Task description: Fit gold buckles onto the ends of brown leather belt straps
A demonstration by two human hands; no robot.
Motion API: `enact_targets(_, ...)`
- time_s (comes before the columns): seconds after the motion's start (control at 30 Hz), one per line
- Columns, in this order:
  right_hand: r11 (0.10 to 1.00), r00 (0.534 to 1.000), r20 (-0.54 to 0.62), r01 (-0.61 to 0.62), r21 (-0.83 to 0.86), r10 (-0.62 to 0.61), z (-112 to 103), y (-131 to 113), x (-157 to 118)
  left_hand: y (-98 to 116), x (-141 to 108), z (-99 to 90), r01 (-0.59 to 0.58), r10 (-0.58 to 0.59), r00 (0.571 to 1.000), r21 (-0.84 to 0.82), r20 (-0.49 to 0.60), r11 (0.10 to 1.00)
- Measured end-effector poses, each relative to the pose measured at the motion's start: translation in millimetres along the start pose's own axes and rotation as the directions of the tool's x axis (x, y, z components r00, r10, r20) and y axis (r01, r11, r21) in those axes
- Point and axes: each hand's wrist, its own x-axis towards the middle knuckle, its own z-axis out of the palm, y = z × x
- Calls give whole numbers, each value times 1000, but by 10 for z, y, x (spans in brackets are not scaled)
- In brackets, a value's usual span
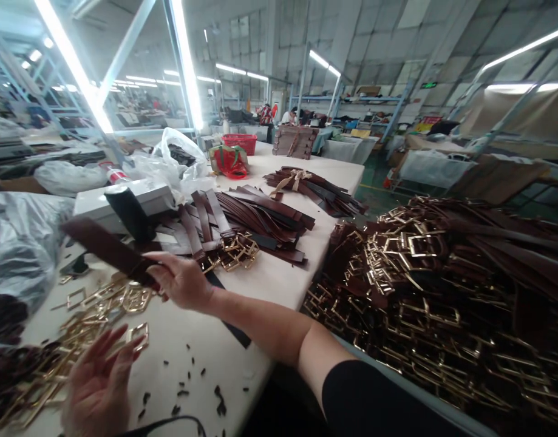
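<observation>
My right hand [181,282] is closed around one end of a dark brown leather strap [108,249]. The strap points up and left over the table, its far end blurred. At the lower left, my left hand [101,388] is palm up with its fingers apart. A gold buckle [139,335] is right at its fingertips; whether they touch it I cannot tell. Loose gold buckles [90,309] are heaped on the table beyond and left of this hand. Past my right hand lie brown straps [260,215], some with gold buckles [237,250] on their near ends.
Small black pieces [183,388] are scattered over the white tabletop [279,291]. A black cylinder [129,212] leans by a white box [158,197] and plastic bags. Another strap bundle [306,185] lies farther back. To the right, buckled straps [419,291] fill a large pile beside the table.
</observation>
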Motion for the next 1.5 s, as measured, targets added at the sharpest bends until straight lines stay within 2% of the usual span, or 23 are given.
enact_targets(0.07, 992, 991, -93, -104, -68, 97, -183, 41, 159, -64, 13, 11, 44, -44, 999, 6, 14, 999)
enact_targets(0.13, 948, 969, -96, -243, -204, 227, -383, 85, 304, -84, 5, 2, 78, -78, 996, 5, 38, 997)
enact_targets(0.2, 839, 936, -99, -348, -417, 339, -572, 108, 391, -84, -9, -10, 86, -86, 995, 0, 50, 996)
enact_targets(0.27, 716, 926, -139, -362, -597, 352, -713, 97, 398, -86, -17, -12, 81, -81, 995, 9, 57, 997)
enact_targets(0.37, 592, 961, -165, -268, -760, 223, -769, 30, 268, -96, -21, -2, 68, -71, 995, 37, 71, 997)
enact_targets(0.43, 488, 986, -90, -148, -860, 141, -700, -10, 125, -105, -25, 4, 51, -55, 996, 52, 74, 997)
enact_targets(0.47, 438, 989, -31, -92, -894, 145, -645, -19, 48, -110, -28, 5, 40, -45, 996, 58, 74, 998)
enact_targets(0.53, 374, 970, 68, -26, -927, 235, -530, -10, -92, -121, -37, 1, 23, -29, 997, 67, 78, 997)
enact_targets(0.6, 340, 941, 106, -10, -940, 321, -452, 26, -197, -133, -46, -8, 8, -15, 996, 79, 86, 997)
enact_targets(0.8, 391, 919, 93, -70, -918, 382, -509, 149, -244, -154, -71, -28, -31, 18, 992, 110, 123, 993)
enact_targets(1.03, 593, 890, 180, -118, -797, 419, -615, 183, -200, -136, -83, -26, -21, 8, 992, 105, 125, 994)
enact_targets(1.13, 721, 900, 244, -102, -686, 360, -626, 152, -285, -117, -47, -18, 51, -56, 992, 45, 114, 998)
enact_targets(1.2, 830, 909, 318, -52, -555, 269, -624, 129, -357, -100, -3, -25, 123, -122, 990, -19, 76, 992)
enact_targets(1.27, 893, 905, 388, 20, -450, 175, -621, 108, -416, -77, 50, -50, 193, -193, 981, -90, 15, 977)
enact_targets(1.33, 900, 877, 466, 105, -422, 116, -622, 89, -449, -53, 95, -91, 240, -242, 970, -142, 5, 960)
enact_targets(1.4, 884, 830, 550, 187, -428, 90, -623, 71, -455, -35, 120, -141, 258, -259, 966, -154, 15, 954)
enact_targets(1.47, 856, 792, 601, 233, -461, 108, -621, 50, -439, -24, 120, -187, 245, -249, 968, -127, -24, 961)
enact_targets(1.5, 836, 789, 600, 236, -496, 134, -620, 37, -423, -19, 113, -204, 230, -238, 970, -108, -59, 967)
